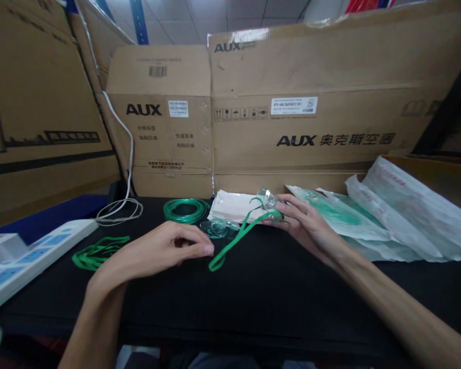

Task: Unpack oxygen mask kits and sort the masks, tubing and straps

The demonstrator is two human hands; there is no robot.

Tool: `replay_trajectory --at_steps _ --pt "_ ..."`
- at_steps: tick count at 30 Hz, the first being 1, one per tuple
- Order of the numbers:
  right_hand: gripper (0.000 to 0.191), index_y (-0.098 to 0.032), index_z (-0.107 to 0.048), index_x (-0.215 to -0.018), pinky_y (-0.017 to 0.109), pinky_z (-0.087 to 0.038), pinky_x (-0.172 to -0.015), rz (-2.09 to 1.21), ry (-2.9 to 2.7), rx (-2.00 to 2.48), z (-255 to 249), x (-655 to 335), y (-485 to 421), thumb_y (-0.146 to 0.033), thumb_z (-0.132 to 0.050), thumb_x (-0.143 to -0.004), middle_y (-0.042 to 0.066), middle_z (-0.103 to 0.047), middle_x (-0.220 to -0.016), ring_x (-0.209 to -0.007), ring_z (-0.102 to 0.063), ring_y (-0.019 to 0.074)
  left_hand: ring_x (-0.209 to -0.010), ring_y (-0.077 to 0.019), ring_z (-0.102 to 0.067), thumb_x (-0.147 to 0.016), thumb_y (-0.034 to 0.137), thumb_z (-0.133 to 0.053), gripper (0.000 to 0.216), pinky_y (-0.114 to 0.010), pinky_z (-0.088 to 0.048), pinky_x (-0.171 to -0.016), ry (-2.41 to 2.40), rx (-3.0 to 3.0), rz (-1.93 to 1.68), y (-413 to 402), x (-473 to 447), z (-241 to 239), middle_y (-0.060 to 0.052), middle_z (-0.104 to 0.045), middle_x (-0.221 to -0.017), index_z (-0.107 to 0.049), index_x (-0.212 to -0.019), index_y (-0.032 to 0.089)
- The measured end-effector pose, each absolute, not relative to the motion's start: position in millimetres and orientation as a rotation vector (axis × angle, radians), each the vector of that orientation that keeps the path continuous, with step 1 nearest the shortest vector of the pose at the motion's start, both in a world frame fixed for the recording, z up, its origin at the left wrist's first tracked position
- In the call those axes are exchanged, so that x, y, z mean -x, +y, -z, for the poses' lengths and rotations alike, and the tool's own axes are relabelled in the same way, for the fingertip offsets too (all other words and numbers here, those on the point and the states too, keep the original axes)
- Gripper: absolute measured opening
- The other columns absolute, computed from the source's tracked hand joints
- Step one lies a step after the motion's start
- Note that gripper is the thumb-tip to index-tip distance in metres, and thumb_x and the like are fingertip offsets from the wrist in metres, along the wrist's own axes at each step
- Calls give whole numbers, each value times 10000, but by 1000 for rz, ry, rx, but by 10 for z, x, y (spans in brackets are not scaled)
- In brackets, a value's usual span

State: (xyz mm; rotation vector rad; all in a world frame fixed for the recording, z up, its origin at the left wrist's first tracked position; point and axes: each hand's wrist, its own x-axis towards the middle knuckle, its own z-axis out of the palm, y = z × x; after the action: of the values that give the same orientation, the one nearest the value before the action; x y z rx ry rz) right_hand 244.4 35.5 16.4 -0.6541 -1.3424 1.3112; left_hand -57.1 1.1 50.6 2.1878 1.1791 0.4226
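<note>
My right hand (297, 218) is closed around a small clear plastic mask (269, 199), partly hidden by the fingers. From it a green elastic strap (240, 233) hangs down to the left in a loop. My left hand (176, 243) is just left of that loop, thumb and fingertips pressed together. Whatever those fingers may pinch is hidden. Behind the left fingertips lies another clear greenish plastic piece (218, 228) on the black table (261, 302). Further back rests a coil of green clear tubing (185, 210). A bundle of green straps (96, 254) lies left of my left wrist.
White plastic packages (403, 215), some with green tubing inside, pile up at the right. A white packet (234, 204) lies at the back. The left holds a power strip (42, 256) and a white cable (128, 148). Cardboard boxes (311, 118) wall off the rear.
</note>
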Motion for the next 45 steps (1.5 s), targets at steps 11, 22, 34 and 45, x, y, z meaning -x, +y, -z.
replay_trajectory --at_steps 11,22,34,45 --pt "331 -227 -574 -1052 328 -517 -872 -1532 -1598 741 -44 -2227 160 -388 -766 -836 46 -636 -1170 -1039 -625 177 -606 -130 -503 -863 554 -672 334 -236 -331 -571 1209 -2334 -742 -40 16 -353 40 -626 -705 -757 -987 256" --pt "654 -299 -424 -1406 349 -523 -920 -1539 -1745 747 0 -2235 150 -374 -761 -851 59 -588 -1243 -1057 -630 173 -803 -151 -625 -992 376 -547 273 -230 -399 -757 1037 -2365 -652 0 45 -316 18 -742 -873 -764 -923 224" --pt "362 -244 -555 -1197 310 -530 -847 -1156 -2029 834 136 -2129 124 -269 -690 -861 22 -641 -1070 -958 -633 180 -713 -134 -558 -978 401 -565 232 -248 -372 -706 1088 -2403 -717 5 -31 -230 32 -660 -835 -698 -921 220" --pt "369 -233 -542 -1156 266 -472 -704 -802 -2164 891 97 -2195 142 -188 -657 -809 16 -624 -1028 -779 -567 143 -679 -135 -556 -970 435 -558 271 -243 -380 -662 1174 -2392 -595 -2 99 -320 29 -643 -781 -699 -891 217"
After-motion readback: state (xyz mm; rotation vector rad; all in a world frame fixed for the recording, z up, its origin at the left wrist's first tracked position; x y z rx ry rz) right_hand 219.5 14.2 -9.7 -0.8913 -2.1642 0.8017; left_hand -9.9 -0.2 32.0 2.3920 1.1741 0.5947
